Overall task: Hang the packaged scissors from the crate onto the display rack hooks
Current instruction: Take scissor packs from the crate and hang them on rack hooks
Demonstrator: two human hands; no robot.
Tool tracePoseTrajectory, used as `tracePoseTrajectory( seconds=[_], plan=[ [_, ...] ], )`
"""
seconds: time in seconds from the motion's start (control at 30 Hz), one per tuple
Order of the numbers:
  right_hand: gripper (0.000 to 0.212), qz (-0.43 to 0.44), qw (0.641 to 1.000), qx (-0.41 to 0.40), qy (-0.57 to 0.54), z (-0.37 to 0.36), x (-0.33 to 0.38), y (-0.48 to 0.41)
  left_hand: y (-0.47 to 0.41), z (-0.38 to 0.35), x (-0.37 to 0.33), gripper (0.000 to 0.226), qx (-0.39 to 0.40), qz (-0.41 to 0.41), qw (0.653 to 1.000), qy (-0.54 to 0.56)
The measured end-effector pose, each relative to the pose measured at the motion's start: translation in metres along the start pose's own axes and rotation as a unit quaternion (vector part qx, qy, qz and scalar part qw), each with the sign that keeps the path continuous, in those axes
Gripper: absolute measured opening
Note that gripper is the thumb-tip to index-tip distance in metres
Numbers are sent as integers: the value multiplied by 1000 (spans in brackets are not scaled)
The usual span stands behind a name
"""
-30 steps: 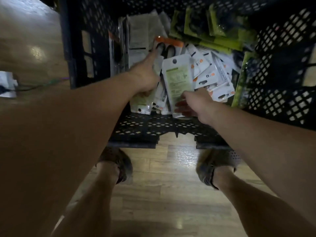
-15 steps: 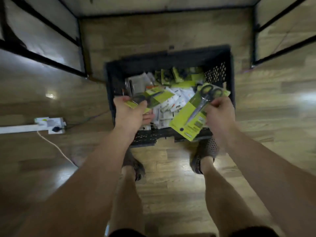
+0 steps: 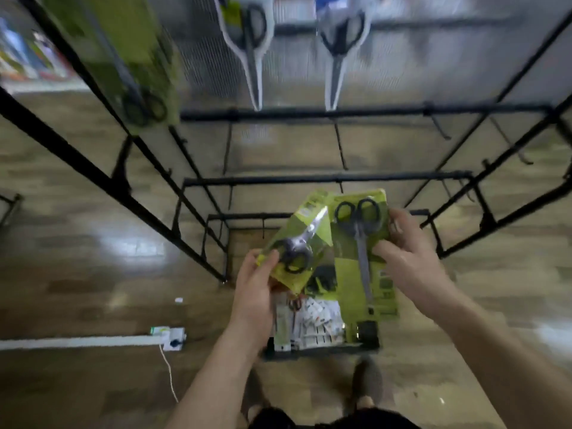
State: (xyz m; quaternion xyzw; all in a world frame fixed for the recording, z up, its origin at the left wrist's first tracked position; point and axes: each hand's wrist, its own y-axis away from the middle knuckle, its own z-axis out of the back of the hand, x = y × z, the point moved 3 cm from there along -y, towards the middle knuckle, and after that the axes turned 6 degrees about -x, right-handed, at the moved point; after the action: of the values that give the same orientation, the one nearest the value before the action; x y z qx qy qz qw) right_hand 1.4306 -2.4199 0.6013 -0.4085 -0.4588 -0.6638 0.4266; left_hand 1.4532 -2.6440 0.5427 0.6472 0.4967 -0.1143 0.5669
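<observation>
Grips: left hand (image 3: 253, 289) pinches short pack (image 3: 297, 249) by corner | right hand (image 3: 411, 264) clasps long pack (image 3: 362, 252) by side edge | likely light, stiff, slick card; hold near top.

Retail shop, black display rack (image 3: 340, 113) with rows of hooks (image 3: 340, 150), packaged scissors (image 3: 250, 41) hanging near its top (blurred), crate (image 3: 322, 351) of carded stock on the wood-plank floor (image 3: 93, 243)
</observation>
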Motion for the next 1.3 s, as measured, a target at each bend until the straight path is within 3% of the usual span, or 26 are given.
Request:
tracePoseTrajectory(
  seconds=[0.1, 0.2, 0.27, 0.37, 0.5, 0.6, 0.7, 0.77, 0.83, 0.87, 0.93, 1.0, 1.03, 1.1, 1.3],
  plan=[
    [50, 43, 998, -19, -47, 11, 52, 24, 36, 2, -36, 17, 83, -6, 996, 5],
    [41, 21, 984, -49, -173, 13, 77, 45, 53, 12, -63, 60, 153, -62, 985, -41],
    [38, -10, 969, -58, -239, 7, 80, 55, 60, 15, -80, 70, 186, -101, 976, -59],
    [32, -47, 948, -45, -310, 2, 82, 61, 66, 13, -97, 78, 182, -146, 968, -89],
    [15, -57, 948, 25, -311, 11, 105, 64, 84, 0, -107, 65, 138, -170, 971, -92],
    [17, 17, 978, 33, -206, 25, 132, 53, 101, -8, -113, 64, 109, -202, 968, -100],
    [8, 123, 990, 66, 0, 26, 151, 46, 119, -6, -116, 42, 87, -233, 965, -88],
    [3, 168, 963, 100, 186, 15, 153, 39, 127, 2, -119, 33, 57, -246, 965, -74],
    [24, 189, 939, 113, 265, 1, 150, 33, 134, 10, -120, 34, 34, -251, 966, -60],
    [40, 201, 943, 105, 242, -3, 155, 32, 136, 16, -118, 35, 22, -253, 966, -50],
    [66, 220, 970, 73, 73, 0, 175, 32, 138, 28, -114, 36, 2, -252, 967, -34],
    [69, 208, 972, 40, -103, 19, 196, 28, 133, 44, -116, 37, -13, -246, 969, -31],
    [63, 208, 968, 26, -137, 27, 204, 25, 128, 52, -122, 38, -20, -243, 969, -30],
    [50, 188, 975, 23, -113, 31, 204, 16, 113, 63, -141, 37, -23, -251, 967, -34],
    [45, 40, 987, 59, -147, -39, 159, 21, 53, 83, -219, 26, 8, -286, 953, -99]
  ],
)
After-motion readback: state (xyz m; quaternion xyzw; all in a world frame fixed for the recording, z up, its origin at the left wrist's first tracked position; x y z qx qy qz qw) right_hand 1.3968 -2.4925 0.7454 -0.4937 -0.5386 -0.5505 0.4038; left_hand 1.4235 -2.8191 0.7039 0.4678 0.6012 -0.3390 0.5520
